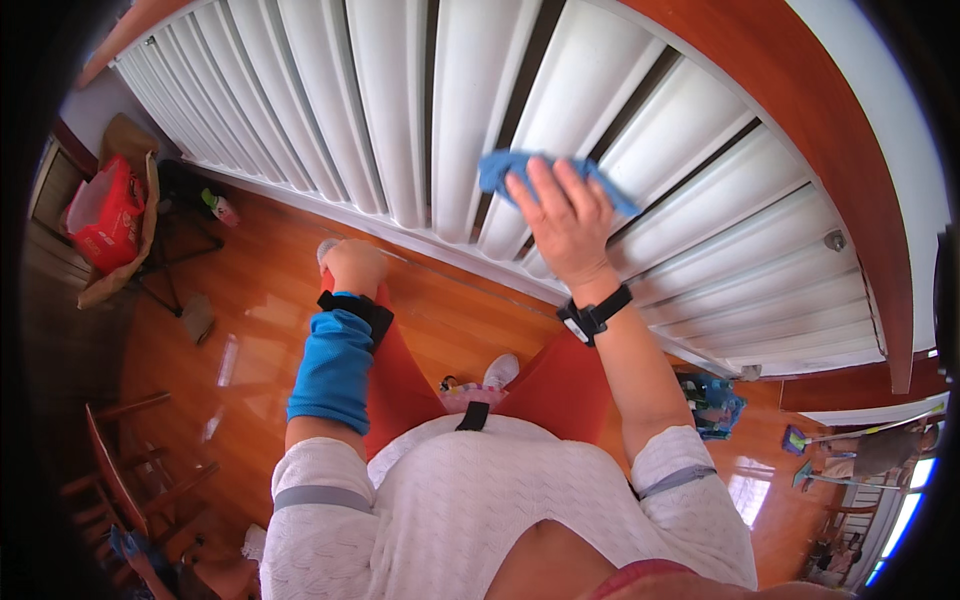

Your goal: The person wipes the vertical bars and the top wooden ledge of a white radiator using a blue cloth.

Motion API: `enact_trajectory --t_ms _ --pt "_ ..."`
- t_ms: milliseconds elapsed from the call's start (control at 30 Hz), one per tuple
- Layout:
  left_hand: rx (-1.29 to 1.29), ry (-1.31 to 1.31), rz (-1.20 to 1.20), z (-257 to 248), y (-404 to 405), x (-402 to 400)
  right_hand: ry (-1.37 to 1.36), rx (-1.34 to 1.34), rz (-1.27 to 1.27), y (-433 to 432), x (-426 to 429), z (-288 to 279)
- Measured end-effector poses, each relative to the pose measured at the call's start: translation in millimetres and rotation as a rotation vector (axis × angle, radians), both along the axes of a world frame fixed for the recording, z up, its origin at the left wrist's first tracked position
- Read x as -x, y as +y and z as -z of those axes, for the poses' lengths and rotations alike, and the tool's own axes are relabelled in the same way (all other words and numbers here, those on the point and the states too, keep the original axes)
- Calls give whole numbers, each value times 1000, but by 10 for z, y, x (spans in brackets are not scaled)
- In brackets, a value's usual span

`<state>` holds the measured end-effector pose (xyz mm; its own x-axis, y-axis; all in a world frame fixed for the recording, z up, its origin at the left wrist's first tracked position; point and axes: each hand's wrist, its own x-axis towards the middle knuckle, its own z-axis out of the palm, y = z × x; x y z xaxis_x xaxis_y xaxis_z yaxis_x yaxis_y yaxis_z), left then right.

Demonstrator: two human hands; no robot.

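Note:
My right hand (pixel 570 221) presses a blue cloth (pixel 502 171) against the white columns of a radiator (pixel 390 97); its fingers are spread over the cloth, which bunches out on both sides. A black strap is around the right wrist. My left hand (pixel 354 264) rests at my left knee, in front of the lower edge of the radiator, its fingers curled and partly hidden. Whether it holds anything cannot be told. A blue sleeve and a black strap cover the left forearm and wrist.
A wooden frame (pixel 795 82) curves around the radiator. At left, a red bag (pixel 112 217) sits on a folding chair, near a bottle (pixel 221 208) on the floor. A wooden chair (pixel 112 465) stands lower left. Bottles in a blue bag (pixel 712 405) and brooms are at right; another person's hand shows lower left.

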<state>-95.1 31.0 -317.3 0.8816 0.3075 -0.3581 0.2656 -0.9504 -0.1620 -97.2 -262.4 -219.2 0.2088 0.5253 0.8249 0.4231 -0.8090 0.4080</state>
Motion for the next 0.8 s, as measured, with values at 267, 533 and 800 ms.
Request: enact_trajectory --t_ms 267,533,800 --pt "13 -43 3 93 120 110 351 354 -71 -116 226 1379" --pt "-10 -236 246 273 220 312 999 -197 -114 -82 658 1352" --pt "1069 1 147 521 -153 278 2028 -2076 -921 -168 837 838"
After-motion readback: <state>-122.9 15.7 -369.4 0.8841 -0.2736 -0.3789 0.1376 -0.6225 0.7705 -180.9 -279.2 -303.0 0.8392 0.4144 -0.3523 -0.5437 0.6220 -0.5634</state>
